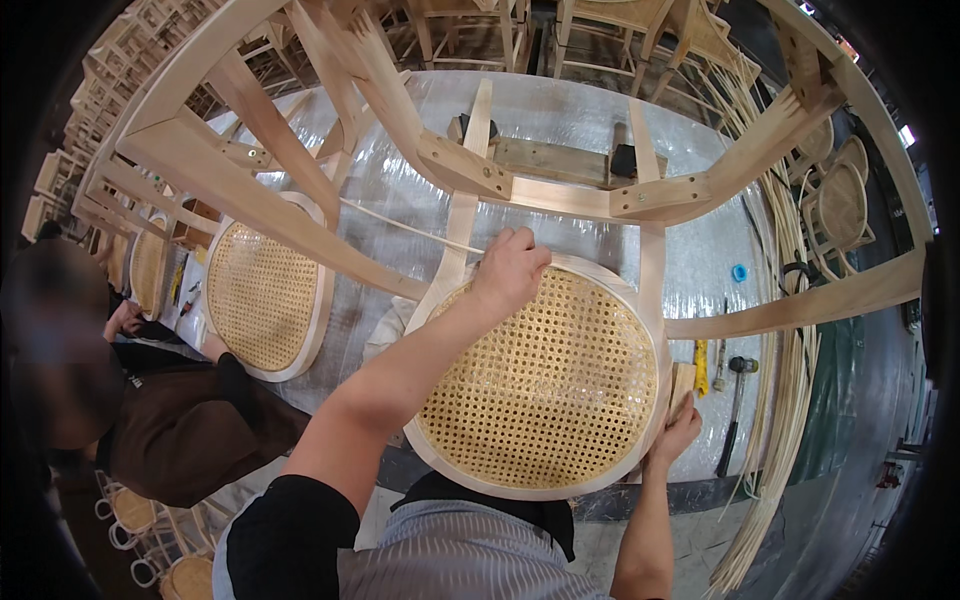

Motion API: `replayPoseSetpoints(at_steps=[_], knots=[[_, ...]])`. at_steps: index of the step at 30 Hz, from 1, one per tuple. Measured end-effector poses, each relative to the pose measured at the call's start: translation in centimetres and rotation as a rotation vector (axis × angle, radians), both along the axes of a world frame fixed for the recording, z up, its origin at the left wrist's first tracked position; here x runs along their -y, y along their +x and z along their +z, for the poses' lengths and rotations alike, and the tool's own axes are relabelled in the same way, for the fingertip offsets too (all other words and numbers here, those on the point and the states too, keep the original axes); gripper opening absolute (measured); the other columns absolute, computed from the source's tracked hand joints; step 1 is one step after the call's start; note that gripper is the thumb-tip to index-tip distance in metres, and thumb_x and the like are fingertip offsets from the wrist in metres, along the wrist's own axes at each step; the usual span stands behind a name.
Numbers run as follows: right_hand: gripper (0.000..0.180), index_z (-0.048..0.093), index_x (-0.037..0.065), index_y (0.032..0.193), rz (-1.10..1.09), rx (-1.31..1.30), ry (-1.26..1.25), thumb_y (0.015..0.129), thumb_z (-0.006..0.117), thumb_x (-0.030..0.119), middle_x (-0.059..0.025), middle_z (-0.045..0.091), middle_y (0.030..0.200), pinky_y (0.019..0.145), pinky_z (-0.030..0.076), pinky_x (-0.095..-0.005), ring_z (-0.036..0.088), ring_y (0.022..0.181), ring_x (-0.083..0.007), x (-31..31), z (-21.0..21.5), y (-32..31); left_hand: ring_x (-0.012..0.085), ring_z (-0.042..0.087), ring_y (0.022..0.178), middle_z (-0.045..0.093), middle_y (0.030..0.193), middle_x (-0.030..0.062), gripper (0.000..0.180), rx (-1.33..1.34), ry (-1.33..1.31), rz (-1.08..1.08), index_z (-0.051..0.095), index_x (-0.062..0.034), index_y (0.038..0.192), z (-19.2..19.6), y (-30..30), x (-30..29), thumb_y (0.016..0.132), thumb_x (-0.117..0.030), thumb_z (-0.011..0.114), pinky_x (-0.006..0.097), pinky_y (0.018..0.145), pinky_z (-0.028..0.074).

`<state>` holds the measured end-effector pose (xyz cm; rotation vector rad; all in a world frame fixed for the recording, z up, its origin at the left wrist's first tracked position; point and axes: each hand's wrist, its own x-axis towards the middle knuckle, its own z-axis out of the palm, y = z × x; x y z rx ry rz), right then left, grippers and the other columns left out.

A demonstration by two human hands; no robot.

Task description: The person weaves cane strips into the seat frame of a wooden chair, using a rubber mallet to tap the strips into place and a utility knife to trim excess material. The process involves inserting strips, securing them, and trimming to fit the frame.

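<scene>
A round wooden chair seat [543,492] with a woven cane panel [540,385] lies before me, its legs and frame rising beyond it. My left hand [512,268] is closed at the far rim, pinching a thin pale cane strip [410,228]. From there the strip's loose length trails up and to the left. At the seat's right edge my right hand [678,435] is closed, its fingers at the lower end of a small wooden block [683,380]. The palm side is hidden, so the exact grip is partly out of sight.
A hammer [738,400], a yellow-handled tool [701,368] and a blue ring [740,272] lie right of the seat. Long cane strips [785,420] bundle along the table's right side. At left, a person [200,420] works beside another cane seat [262,290]. Chair frames stand beyond.
</scene>
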<state>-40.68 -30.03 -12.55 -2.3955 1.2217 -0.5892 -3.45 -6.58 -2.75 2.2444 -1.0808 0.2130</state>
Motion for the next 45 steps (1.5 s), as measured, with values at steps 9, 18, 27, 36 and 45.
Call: replayPoseSetpoints(at_steps=[9, 18, 27, 36, 45], knots=[[0.064, 0.050, 0.010, 0.161, 0.016, 0.022, 0.009, 0.103, 0.070, 0.024, -0.0257, 0.052, 0.136, 0.109, 0.042, -0.0495, 0.050, 0.122, -0.0425, -0.2, -0.1, 0.1, 0.0334, 0.057, 0.096, 0.056, 0.094, 0.0087, 0.013, 0.077, -0.003, -0.078, 0.072, -0.0107, 0.092, -0.2, -0.1, -0.7, 0.086, 0.000, 0.068, 0.046, 0.083, 0.048], [0.062, 0.051, 0.009, 0.160, 0.045, 0.014, -0.053, 0.103, 0.070, 0.022, -0.0258, 0.053, 0.133, 0.109, 0.041, -0.0494, 0.051, 0.120, -0.0423, -0.1, -0.3, -0.2, 0.0342, 0.058, 0.090, 0.056, 0.089, 0.0102, 0.009, 0.094, -0.099, -0.060, 0.074, -0.0081, 0.090, -0.3, -0.3, -0.3, 0.084, -0.001, 0.072, 0.047, 0.079, 0.048], [0.063, 0.051, 0.010, 0.161, 0.030, 0.025, -0.026, 0.102, 0.071, 0.019, -0.0257, 0.053, 0.135, 0.109, 0.041, -0.0489, 0.050, 0.121, -0.0420, 0.0, -0.5, -0.4, 0.0335, 0.059, 0.090, 0.057, 0.089, 0.0103, 0.005, 0.027, -0.137, -0.036, 0.076, -0.0069, 0.087, 0.0, -0.5, 0.0, 0.083, -0.006, 0.079, 0.047, 0.080, 0.048], [0.063, 0.052, 0.009, 0.160, 0.035, 0.010, -0.031, 0.102, 0.072, 0.023, -0.0262, 0.052, 0.135, 0.109, 0.040, -0.0509, 0.049, 0.122, -0.0429, 0.2, -0.6, -0.5, 0.0329, 0.060, 0.097, 0.060, 0.090, 0.0099, 0.008, -0.043, -0.078, 0.043, 0.075, -0.0078, 0.084, 0.1, -0.8, 0.6, 0.085, -0.014, 0.081, 0.048, 0.089, 0.047], [0.062, 0.052, 0.009, 0.159, 0.035, 0.010, -0.054, 0.102, 0.071, 0.023, -0.0259, 0.053, 0.135, 0.110, 0.040, -0.0514, 0.050, 0.122, -0.0432, 0.1, -0.7, -0.5, 0.0356, 0.063, 0.096, 0.064, 0.090, 0.0129, 0.007, -0.111, -0.033, 0.107, 0.078, -0.0076, 0.083, 0.2, -0.5, 1.0, 0.085, -0.014, 0.080, 0.049, 0.087, 0.050]])
